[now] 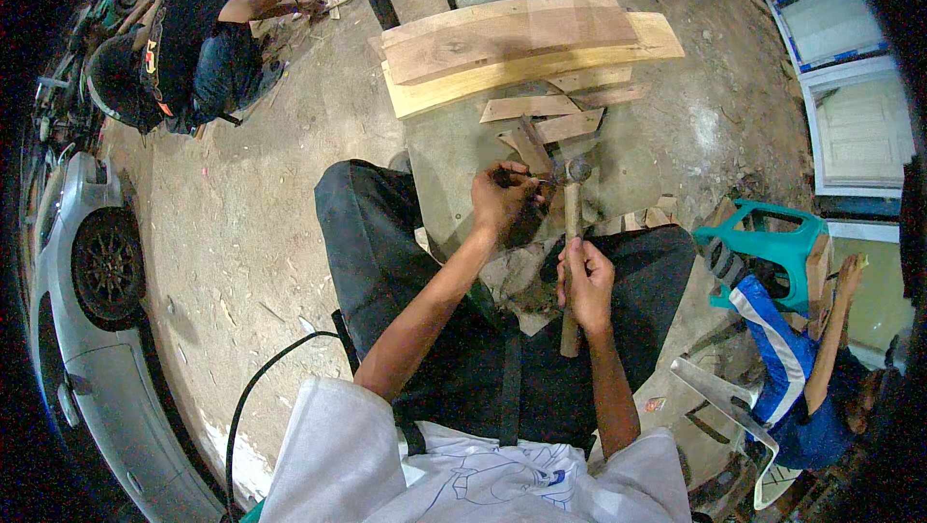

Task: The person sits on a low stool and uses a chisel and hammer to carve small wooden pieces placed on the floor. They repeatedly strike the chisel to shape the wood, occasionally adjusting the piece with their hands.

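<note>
My right hand (585,283) is closed around the wooden handle of a hammer (573,209), with part of the handle sticking out below the fist. The hammer's metal head is up at the far end, just right of my left hand (502,199). Those left fingers are pinched together, and a small thin thing seems to stick out toward the hammer head, too small to name. Right beyond the hands, short wooden strips (570,126) lie loosely over one another on a greyish flat surface (444,170) between my knees.
Behind the strips lie a brown plank (512,37) and a yellowish plank (661,37). A silver car (106,388) stands at left. One person (174,45) crouches at far left; another (821,407) sits at right near a green plastic stool (797,257). White-framed windows (859,127) stand at far right.
</note>
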The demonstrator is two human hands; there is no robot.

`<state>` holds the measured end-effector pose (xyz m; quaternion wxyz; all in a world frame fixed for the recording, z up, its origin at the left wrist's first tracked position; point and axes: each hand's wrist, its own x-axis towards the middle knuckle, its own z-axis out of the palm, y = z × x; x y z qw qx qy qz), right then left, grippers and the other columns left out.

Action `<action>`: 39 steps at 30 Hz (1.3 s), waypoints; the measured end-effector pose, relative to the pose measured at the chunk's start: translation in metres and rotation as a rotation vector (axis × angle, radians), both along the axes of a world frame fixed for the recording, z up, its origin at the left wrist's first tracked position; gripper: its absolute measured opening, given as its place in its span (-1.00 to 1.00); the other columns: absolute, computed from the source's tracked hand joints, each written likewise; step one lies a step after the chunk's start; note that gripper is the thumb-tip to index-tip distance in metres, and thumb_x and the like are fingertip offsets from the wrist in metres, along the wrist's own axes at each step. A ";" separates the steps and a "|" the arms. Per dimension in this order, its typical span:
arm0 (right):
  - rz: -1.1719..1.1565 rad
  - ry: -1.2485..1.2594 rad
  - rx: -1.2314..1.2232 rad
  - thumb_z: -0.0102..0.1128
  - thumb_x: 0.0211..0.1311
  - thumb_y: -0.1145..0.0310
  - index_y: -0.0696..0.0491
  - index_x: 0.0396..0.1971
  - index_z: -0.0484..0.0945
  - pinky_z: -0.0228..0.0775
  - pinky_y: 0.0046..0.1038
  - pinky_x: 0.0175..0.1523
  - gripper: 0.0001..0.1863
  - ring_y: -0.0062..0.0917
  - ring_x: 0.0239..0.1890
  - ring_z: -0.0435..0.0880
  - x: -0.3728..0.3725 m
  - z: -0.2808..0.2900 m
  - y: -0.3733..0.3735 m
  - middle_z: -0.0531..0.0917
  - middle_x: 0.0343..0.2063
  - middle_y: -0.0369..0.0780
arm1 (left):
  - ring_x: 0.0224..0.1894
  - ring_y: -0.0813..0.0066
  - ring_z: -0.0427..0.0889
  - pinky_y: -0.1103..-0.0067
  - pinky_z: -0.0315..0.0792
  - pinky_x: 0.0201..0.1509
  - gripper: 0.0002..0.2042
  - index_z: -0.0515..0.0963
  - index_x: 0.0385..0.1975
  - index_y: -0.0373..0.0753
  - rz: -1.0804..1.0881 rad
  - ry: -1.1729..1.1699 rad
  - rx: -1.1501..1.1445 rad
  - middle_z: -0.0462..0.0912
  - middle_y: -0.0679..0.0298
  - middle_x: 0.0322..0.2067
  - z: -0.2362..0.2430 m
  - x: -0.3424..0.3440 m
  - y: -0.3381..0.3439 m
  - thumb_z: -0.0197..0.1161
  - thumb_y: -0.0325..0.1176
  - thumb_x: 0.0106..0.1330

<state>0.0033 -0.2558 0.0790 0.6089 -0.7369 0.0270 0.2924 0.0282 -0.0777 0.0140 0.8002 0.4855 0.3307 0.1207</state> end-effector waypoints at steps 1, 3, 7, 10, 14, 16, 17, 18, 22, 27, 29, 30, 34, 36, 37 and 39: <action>-0.002 0.009 0.002 0.05 0.43 0.12 0.02 -0.46 0.47 0.27 -0.57 -0.69 -0.68 -0.71 -0.77 0.40 0.000 0.000 0.000 0.45 -0.70 -0.40 | -0.48 0.35 0.67 0.52 0.60 -0.48 -0.85 0.49 -0.33 -0.43 -0.020 0.019 0.018 0.65 0.12 -0.45 0.005 -0.001 0.000 0.30 -0.69 0.13; -0.001 0.027 0.009 0.05 0.43 0.12 0.02 -0.47 0.47 0.27 -0.57 -0.69 -0.68 -0.71 -0.77 0.40 0.001 0.001 0.001 0.45 -0.70 -0.40 | -0.51 0.34 0.67 0.51 0.59 -0.50 -0.83 0.49 -0.31 -0.44 -0.032 0.028 0.025 0.65 0.10 -0.45 0.006 -0.001 0.001 0.31 -0.68 0.14; -0.004 0.029 -0.002 0.05 0.43 0.14 0.02 -0.48 0.47 0.27 -0.57 -0.69 -0.68 -0.72 -0.76 0.40 0.001 -0.001 0.001 0.45 -0.70 -0.40 | -0.47 0.32 0.68 0.45 0.63 -0.44 -0.82 0.53 -0.29 -0.39 -0.031 0.012 -0.019 0.66 0.09 -0.42 -0.004 -0.002 0.001 0.34 -0.63 0.13; 0.002 0.004 -0.008 0.05 0.43 0.15 0.02 -0.47 0.47 0.27 -0.57 -0.68 -0.69 -0.72 -0.76 0.41 0.001 -0.005 0.001 0.46 -0.70 -0.40 | -0.49 0.33 0.68 0.46 0.62 -0.46 -0.82 0.50 -0.29 -0.42 0.004 -0.025 -0.044 0.65 0.08 -0.44 -0.009 -0.001 -0.002 0.32 -0.65 0.13; 0.005 0.017 0.001 0.05 0.44 0.16 0.03 -0.45 0.48 0.27 -0.57 -0.67 -0.70 -0.72 -0.75 0.41 0.000 -0.001 0.002 0.46 -0.70 -0.40 | -0.51 0.32 0.67 0.48 0.61 -0.48 -0.81 0.48 -0.29 -0.45 -0.043 0.058 0.132 0.63 0.08 -0.46 0.007 0.000 0.000 0.30 -0.69 0.13; 0.017 -0.001 -0.017 0.05 0.44 0.16 0.04 -0.45 0.48 0.27 -0.57 -0.67 -0.70 -0.72 -0.74 0.41 -0.001 -0.001 0.001 0.46 -0.70 -0.39 | -0.52 0.31 0.67 0.49 0.62 -0.49 -0.82 0.47 -0.29 -0.45 -0.053 0.039 0.174 0.63 0.09 -0.47 0.002 0.001 0.001 0.30 -0.70 0.13; 0.025 -0.015 -0.040 0.05 0.44 0.16 0.04 -0.45 0.47 0.26 -0.57 -0.67 -0.70 -0.72 -0.74 0.41 -0.002 -0.001 -0.001 0.46 -0.70 -0.39 | -0.52 0.31 0.67 0.50 0.62 -0.49 -0.82 0.47 -0.29 -0.45 -0.059 0.031 0.196 0.62 0.09 -0.47 0.004 0.001 0.001 0.29 -0.70 0.14; 0.033 -0.029 -0.063 0.05 0.44 0.15 0.04 -0.45 0.47 0.26 -0.57 -0.66 -0.69 -0.72 -0.74 0.41 -0.003 -0.001 -0.002 0.46 -0.69 -0.39 | -0.53 0.31 0.67 0.50 0.62 -0.49 -0.82 0.47 -0.30 -0.45 -0.050 0.014 0.150 0.62 0.09 -0.48 0.006 0.000 0.001 0.29 -0.70 0.13; 0.033 -0.094 -0.020 -0.06 0.48 0.12 0.09 -0.42 0.45 0.19 -0.61 -0.72 -0.64 -0.73 -0.79 0.32 -0.005 0.013 0.006 0.41 -0.70 -0.36 | -0.54 0.33 0.66 0.51 0.61 -0.49 -0.83 0.49 -0.31 -0.45 0.035 -0.027 -0.058 0.62 0.11 -0.50 -0.016 0.002 -0.004 0.30 -0.71 0.12; 0.020 -0.097 -0.010 -0.06 0.48 0.13 0.08 -0.43 0.46 0.20 -0.62 -0.71 -0.64 -0.74 -0.78 0.33 -0.005 0.012 0.005 0.41 -0.70 -0.37 | -0.54 0.35 0.66 0.52 0.61 -0.49 -0.84 0.50 -0.32 -0.44 -0.028 0.064 0.031 0.62 0.13 -0.48 0.012 0.001 0.000 0.30 -0.70 0.13; 0.021 -0.076 -0.014 -0.06 0.49 0.13 0.08 -0.43 0.46 0.20 -0.62 -0.71 -0.64 -0.74 -0.77 0.33 -0.006 0.011 0.005 0.41 -0.70 -0.37 | -0.53 0.36 0.67 0.53 0.62 -0.48 -0.84 0.50 -0.31 -0.43 -0.018 0.076 0.017 0.63 0.13 -0.47 0.013 0.001 -0.001 0.30 -0.70 0.14; 0.021 -0.065 -0.017 -0.06 0.49 0.13 0.08 -0.43 0.46 0.20 -0.62 -0.71 -0.64 -0.74 -0.77 0.33 -0.006 0.010 0.004 0.42 -0.69 -0.36 | -0.53 0.37 0.67 0.53 0.62 -0.48 -0.84 0.51 -0.31 -0.43 -0.036 0.076 0.073 0.63 0.14 -0.47 0.014 0.001 0.000 0.31 -0.69 0.13; 0.033 -0.067 -0.041 -0.01 0.46 0.13 0.08 -0.45 0.46 0.22 -0.60 -0.68 -0.65 -0.72 -0.76 0.35 -0.004 0.005 0.003 0.44 -0.70 -0.37 | -0.52 0.41 0.66 0.54 0.62 -0.46 -0.83 0.52 -0.32 -0.41 -0.035 0.064 0.072 0.63 0.16 -0.46 0.011 0.000 0.002 0.33 -0.69 0.12; -0.010 0.010 -0.019 0.07 0.42 0.15 0.08 -0.48 0.47 0.24 -0.56 -0.62 -0.66 -0.70 -0.72 0.40 -0.003 0.015 0.006 0.47 -0.70 -0.37 | -0.51 0.43 0.66 0.55 0.62 -0.46 -0.83 0.52 -0.32 -0.41 -0.025 0.067 0.061 0.63 0.17 -0.47 0.014 0.001 0.001 0.33 -0.69 0.11; -0.004 -0.009 -0.067 0.07 0.42 0.15 0.08 -0.48 0.47 0.24 -0.56 -0.61 -0.66 -0.71 -0.72 0.40 -0.003 0.011 0.007 0.47 -0.70 -0.37 | -0.51 0.43 0.66 0.55 0.62 -0.46 -0.83 0.52 -0.31 -0.41 -0.029 0.078 0.112 0.62 0.17 -0.47 0.016 0.001 0.000 0.32 -0.69 0.12; 0.009 -0.050 -0.162 0.07 0.43 0.15 0.07 -0.48 0.48 0.24 -0.56 -0.60 -0.66 -0.72 -0.71 0.40 -0.003 -0.002 0.008 0.47 -0.70 -0.37 | -0.50 0.44 0.66 0.55 0.62 -0.46 -0.82 0.52 -0.31 -0.41 -0.021 0.069 0.117 0.62 0.18 -0.47 0.015 -0.001 -0.001 0.32 -0.69 0.12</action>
